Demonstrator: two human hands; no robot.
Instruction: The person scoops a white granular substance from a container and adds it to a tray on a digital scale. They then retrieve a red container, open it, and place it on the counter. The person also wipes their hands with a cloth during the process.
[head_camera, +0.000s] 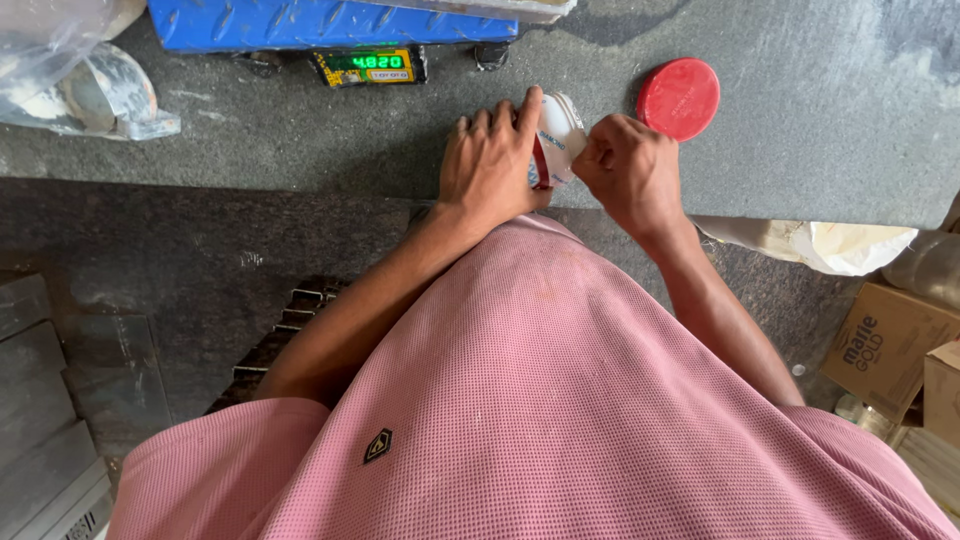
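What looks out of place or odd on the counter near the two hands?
The red lid lies alone on the grey counter, off its container. Both the left hand and right hand grip a small white jar tipped on its side. Nothing looks spilled.

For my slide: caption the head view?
Both hands grip a white jar beside its red lid.

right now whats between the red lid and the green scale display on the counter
In the head view, the white jar stands between the red lid and the scale display, with the left hand around it and the right hand touching it.
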